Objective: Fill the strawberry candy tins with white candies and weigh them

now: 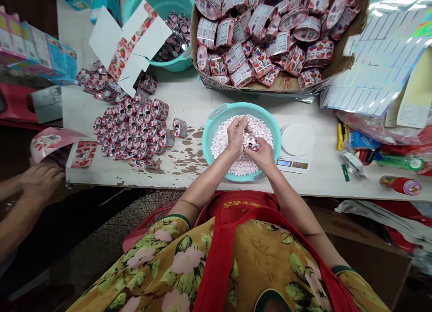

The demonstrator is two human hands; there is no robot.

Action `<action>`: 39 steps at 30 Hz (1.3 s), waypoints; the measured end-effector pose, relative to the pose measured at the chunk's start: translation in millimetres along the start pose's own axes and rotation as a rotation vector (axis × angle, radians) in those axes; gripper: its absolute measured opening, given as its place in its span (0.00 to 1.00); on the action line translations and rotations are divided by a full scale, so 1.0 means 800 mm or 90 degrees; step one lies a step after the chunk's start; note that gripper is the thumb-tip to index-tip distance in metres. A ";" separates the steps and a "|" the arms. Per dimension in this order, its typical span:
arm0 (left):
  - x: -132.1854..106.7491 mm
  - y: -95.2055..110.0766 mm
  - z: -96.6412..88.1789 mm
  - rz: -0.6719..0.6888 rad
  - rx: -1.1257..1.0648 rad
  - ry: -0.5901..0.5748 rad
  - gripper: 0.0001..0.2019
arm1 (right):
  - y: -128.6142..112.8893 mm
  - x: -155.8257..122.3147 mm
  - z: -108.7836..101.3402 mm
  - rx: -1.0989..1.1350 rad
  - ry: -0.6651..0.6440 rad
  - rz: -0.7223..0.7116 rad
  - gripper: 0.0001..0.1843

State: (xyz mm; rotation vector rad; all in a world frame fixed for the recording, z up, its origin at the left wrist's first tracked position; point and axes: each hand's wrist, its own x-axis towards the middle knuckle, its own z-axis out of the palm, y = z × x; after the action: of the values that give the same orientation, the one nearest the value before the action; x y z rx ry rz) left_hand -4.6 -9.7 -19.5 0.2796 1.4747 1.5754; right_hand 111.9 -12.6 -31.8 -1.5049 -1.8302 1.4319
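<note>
A turquoise basin holds a heap of small pale pink candies. Above the heap, my right hand grips a small strawberry-printed tin, with candies at its open top. My left hand is curled beside and over that tin, its fingers drawn together; what lies inside them is hidden. To the left of the basin stand many similar printed tins in a tight cluster, and a single tin sits a little apart from them.
A cardboard box full of printed tins stands behind the basin. Another turquoise basin holds small metal lids. A digital scale sits at right, near label sheets. Another person's hand works by a pink bag at far left.
</note>
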 end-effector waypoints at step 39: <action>0.072 -0.042 -0.040 0.270 0.739 -0.128 0.16 | 0.045 -0.018 -0.092 0.279 0.270 0.025 0.31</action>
State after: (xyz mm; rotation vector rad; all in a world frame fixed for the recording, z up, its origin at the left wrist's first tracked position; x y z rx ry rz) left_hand -42.9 6.0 -81.0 1.4311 2.0985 0.7516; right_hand 192.9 5.3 -27.9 -1.4752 -1.1567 1.2962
